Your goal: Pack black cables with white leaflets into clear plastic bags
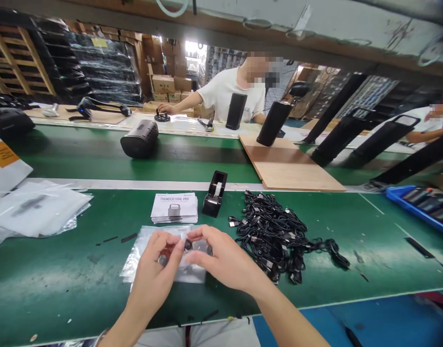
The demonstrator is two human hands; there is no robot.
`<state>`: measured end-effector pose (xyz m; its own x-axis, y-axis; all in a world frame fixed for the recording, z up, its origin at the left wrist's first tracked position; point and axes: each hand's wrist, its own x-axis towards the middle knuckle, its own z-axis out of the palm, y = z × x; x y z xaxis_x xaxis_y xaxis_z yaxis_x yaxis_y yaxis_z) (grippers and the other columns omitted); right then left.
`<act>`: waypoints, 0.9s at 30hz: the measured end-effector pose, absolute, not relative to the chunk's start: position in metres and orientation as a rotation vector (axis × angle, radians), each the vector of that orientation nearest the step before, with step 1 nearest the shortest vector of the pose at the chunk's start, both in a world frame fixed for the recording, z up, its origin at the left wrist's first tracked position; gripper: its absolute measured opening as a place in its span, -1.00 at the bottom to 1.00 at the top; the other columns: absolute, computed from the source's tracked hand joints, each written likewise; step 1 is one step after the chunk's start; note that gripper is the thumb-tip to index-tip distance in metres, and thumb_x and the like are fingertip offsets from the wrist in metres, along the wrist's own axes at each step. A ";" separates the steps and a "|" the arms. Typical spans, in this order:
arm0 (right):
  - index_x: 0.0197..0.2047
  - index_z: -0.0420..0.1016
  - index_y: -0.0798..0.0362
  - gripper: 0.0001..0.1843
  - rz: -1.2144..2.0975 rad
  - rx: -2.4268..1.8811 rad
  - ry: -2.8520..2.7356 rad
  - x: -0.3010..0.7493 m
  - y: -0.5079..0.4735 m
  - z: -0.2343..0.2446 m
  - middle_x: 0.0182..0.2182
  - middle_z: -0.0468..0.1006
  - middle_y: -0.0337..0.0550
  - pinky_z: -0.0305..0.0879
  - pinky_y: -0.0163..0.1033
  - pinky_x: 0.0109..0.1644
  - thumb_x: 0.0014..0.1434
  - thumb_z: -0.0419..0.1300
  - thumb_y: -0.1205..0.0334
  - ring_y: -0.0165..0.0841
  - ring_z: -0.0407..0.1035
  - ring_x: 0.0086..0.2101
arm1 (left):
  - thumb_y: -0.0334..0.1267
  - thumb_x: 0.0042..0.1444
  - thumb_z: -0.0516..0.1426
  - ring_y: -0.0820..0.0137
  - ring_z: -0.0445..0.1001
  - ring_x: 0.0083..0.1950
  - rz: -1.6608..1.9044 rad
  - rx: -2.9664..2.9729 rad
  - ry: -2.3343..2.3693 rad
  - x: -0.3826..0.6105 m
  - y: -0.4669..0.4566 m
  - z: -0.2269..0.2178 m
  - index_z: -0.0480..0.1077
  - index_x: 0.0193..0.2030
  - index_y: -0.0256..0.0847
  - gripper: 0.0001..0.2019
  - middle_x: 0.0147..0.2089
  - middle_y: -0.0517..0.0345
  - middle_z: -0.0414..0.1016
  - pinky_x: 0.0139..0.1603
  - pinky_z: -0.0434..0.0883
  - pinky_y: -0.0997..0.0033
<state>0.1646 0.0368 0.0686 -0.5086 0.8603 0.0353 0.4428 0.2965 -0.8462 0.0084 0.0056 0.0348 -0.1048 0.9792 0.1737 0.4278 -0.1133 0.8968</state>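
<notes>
My left hand [154, 270] and my right hand [221, 258] meet over a clear plastic bag [145, 243] lying on the green table. Their fingertips pinch a small dark part [188, 245], maybe a coiled cable, at the bag's top; what it is I cannot make out exactly. Just beyond the bag lies a stack of white "Thunder Trail Pro" leaflets [174, 207]. A black tape dispenser [214, 193] stands beside them. To the right of my right hand sits a heap of black cables [275, 231].
Clear bags [37, 212] are piled at the left. A blue tray [420, 205] sits at the right. A dark speaker [139, 139] lies on the green conveyor beyond, next to a wooden board [290, 166] with an upright black cylinder [274, 123]. A person in a white shirt [228, 94] works opposite.
</notes>
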 end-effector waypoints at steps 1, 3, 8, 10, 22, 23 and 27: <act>-0.20 0.45 0.05 -0.73 1.011 -1.120 -2.192 0.161 0.041 0.077 -0.23 0.54 -0.16 0.18 -0.22 -0.14 0.04 0.23 0.10 -0.28 0.36 -0.20 | -0.16 0.11 0.03 0.44 0.27 -0.39 1.235 1.561 1.578 0.006 0.008 0.043 0.28 -0.40 -0.14 -0.86 -0.39 0.25 0.24 -0.36 0.26 0.47; -0.38 0.49 0.05 -0.84 0.808 -1.008 -2.396 0.153 0.052 0.097 -0.41 0.56 -0.23 0.14 -0.23 -0.16 0.01 0.26 0.14 -0.31 0.37 -0.29 | -0.14 0.10 0.04 0.46 0.24 -0.41 1.326 1.539 1.598 0.001 0.012 0.057 0.27 -0.43 -0.14 -0.84 -0.42 0.28 0.22 -0.35 0.23 0.47; -0.41 0.49 0.10 -0.86 0.721 -0.636 -2.479 0.142 0.083 0.154 -0.50 0.53 -0.28 0.17 -0.36 -0.25 0.13 0.15 0.26 -0.47 0.35 -0.45 | 0.06 0.02 0.07 0.35 0.29 -0.06 1.564 1.326 1.440 -0.019 0.024 0.072 0.28 -0.14 -0.08 -0.66 -0.12 0.17 0.33 -0.02 0.21 0.41; -0.40 0.48 0.11 -0.88 0.760 -0.504 -2.501 0.143 0.088 0.174 -0.45 0.54 -0.26 0.20 -0.38 -0.23 0.13 0.15 0.29 -0.47 0.37 -0.39 | 0.17 -0.08 0.10 0.25 0.20 0.12 1.490 1.184 1.213 -0.025 0.028 0.070 0.18 0.04 -0.05 -0.43 0.08 0.08 0.26 0.07 0.19 0.35; -0.30 0.42 0.00 -0.90 1.022 -0.877 -2.317 0.189 0.060 0.158 -0.12 0.43 -0.13 0.23 -0.19 -0.03 0.08 0.20 0.20 -0.30 0.30 -0.07 | -0.09 0.01 0.14 0.45 0.35 -0.38 1.195 1.172 1.206 -0.007 0.020 0.060 0.48 -0.41 -0.20 -0.78 -0.46 0.23 0.46 -0.37 0.28 0.54; -0.17 0.37 -0.02 -0.75 1.092 -0.955 -2.152 0.190 0.056 0.144 -0.12 0.43 -0.12 0.24 -0.18 -0.04 0.05 0.22 0.19 -0.30 0.31 -0.09 | -0.09 0.01 0.14 0.43 0.37 -0.36 1.199 1.197 1.261 -0.007 0.019 0.059 0.50 -0.40 -0.20 -0.77 -0.44 0.21 0.48 -0.35 0.30 0.53; 0.17 0.06 -0.02 -0.14 1.293 -1.100 -1.734 0.182 0.048 0.085 -0.06 0.39 -0.09 0.25 -0.16 -0.04 -0.16 0.37 0.22 -0.30 0.31 -0.13 | -0.08 0.00 0.12 0.36 0.43 -0.33 1.202 1.265 1.453 -0.009 0.020 0.055 0.53 -0.35 -0.19 -0.74 -0.40 0.17 0.55 -0.33 0.34 0.48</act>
<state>0.1815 0.0479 0.0851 -0.3948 0.9177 0.0444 0.2193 0.1410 -0.9654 -0.0092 0.0200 0.0547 -0.1342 0.9909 -0.0043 0.1814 0.0288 0.9830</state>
